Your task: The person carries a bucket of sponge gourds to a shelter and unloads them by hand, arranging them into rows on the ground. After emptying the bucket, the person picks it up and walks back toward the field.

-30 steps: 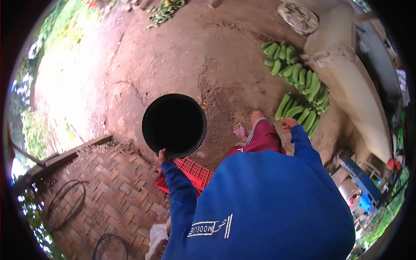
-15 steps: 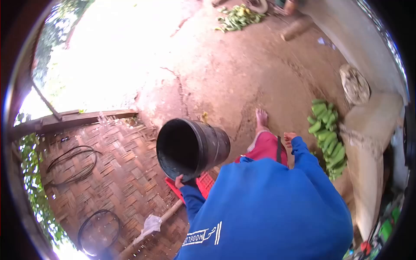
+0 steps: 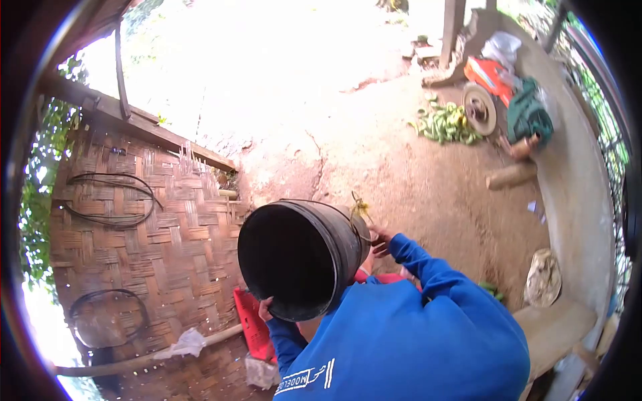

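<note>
A black bucket (image 3: 328, 224) lies tilted on its side before me, its dark mouth turned to the left and toward me. My left hand (image 3: 266, 309) is closed over the lower rim, with the fingers at the inner edge. At the bucket's other end, my right hand (image 3: 381, 242) has its fingers apart, right at the side wall near the base. A thin handle loops along the bucket, and a yellowish tie (image 3: 360, 204) hangs on it. Behind the left hand stands a red plastic crate (image 3: 253, 326), partly covered by the bucket and my blue sleeve.
A woven bamboo wall (image 3: 174, 247) with coiled black cable (image 3: 114, 220) and a pole (image 3: 140, 363) is on the left. Green bananas (image 3: 447, 125) lie on the dirt floor by a round metal disc (image 3: 480, 109). A log (image 3: 511, 176) and a sack (image 3: 542, 277) are along the right ledge.
My right hand has come in from the right to the bucket's base. The bucket's mouth faces me more, with my left hand still on its rim. The view has swung toward the right-hand ledge.
</note>
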`<state>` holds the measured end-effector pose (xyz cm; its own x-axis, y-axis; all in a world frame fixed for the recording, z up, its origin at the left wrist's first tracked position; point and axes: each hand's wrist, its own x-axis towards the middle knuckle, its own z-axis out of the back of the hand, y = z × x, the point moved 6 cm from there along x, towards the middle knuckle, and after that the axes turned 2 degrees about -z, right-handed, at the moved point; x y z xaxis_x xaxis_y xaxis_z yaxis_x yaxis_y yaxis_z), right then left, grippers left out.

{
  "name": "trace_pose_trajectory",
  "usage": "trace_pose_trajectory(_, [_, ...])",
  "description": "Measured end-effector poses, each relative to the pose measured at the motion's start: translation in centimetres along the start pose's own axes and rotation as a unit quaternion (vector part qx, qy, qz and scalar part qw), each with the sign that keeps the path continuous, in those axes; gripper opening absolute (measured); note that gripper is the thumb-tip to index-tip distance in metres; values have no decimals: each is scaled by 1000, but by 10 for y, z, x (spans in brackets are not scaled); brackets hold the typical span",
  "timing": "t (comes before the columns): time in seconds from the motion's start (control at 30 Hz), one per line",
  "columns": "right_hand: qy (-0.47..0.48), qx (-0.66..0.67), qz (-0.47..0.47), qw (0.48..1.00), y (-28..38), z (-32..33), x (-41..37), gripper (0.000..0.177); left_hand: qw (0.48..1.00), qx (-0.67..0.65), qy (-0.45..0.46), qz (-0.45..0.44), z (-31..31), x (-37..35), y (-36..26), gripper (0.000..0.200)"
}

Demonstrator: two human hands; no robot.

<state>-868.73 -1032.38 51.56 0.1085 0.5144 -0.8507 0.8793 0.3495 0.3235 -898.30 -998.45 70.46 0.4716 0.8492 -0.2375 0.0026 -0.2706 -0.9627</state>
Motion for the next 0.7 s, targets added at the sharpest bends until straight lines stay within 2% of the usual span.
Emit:
trace_pose_trajectory(0.07, [-25, 4, 74, 997, 41, 1, 19, 60, 999, 16, -20, -39, 3, 36, 27, 20])
trace_pose_trajectory(0.13, [-48, -10, 174, 984, 90, 13, 29, 46, 999, 1, -13, -40, -29, 70, 30, 21])
trace_pose_trajectory(0.17, [-67, 45, 186, 979, 115, 19, 35, 34, 998, -46, 0, 52, -43, 94, 32, 21])
trace_pose_trajectory(0.2, [-77, 38, 195, 977, 153, 29, 37, 34, 985, -99, 18, 142, -67, 122, 40, 21])
trace_pose_trajectory(0.23, [-30, 144, 212, 966, 182, 34, 36, 29, 961, -147, 32, 234, -85, 137, 51, 22])
trace_pose_trajectory(0.27, [21, 254, 219, 942, 201, 31, 35, 23, 959, -149, 29, 240, -87, 151, 55, 22])
trace_pose_trajectory(0.3, [-45, 320, 232, 918, 241, 19, 5, 20, 970, -161, 30, 179, -97, 177, 52, 23])
trace_pose_trajectory(0.33, [-50, 317, 246, 915, 282, 22, -7, 20, 977, -178, 37, 114, -117, 210, 50, 24])
trace_pose_trajectory(0.4, [3, 372, 334, 866, 349, 22, -30, 25, 969, -201, 56, 135, -161, 255, 39, 24])
trace_pose_trajectory(0.47, [45, 413, 448, 792, 451, 49, -80, 27, 962, -217, 74, 149, -200, 328, 21, 25])
trace_pose_trajectory(0.5, [32, 396, 481, 781, 486, 58, -99, 28, 943, -212, 131, 221, -213, 358, 25, 24])
trace_pose_trajectory(0.57, [21, 374, 522, 767, 546, 50, -139, 30, 915, -202, 186, 295, -251, 384, 16, 23])
trace_pose_trajectory(0.6, [25, 367, 532, 763, 573, 40, -161, 31, 945, -165, 155, 234, -287, 383, -17, 22])
trace_pose_trajectory(0.67, [166, 242, 604, 741, 632, 27, -186, 34, 969, -129, 125, 171, -315, 426, -18, 21])
trace_pose_trajectory(0.7, [166, 183, 638, 729, 657, 16, -201, 37, 975, -135, 108, 141, -310, 471, 11, 21])
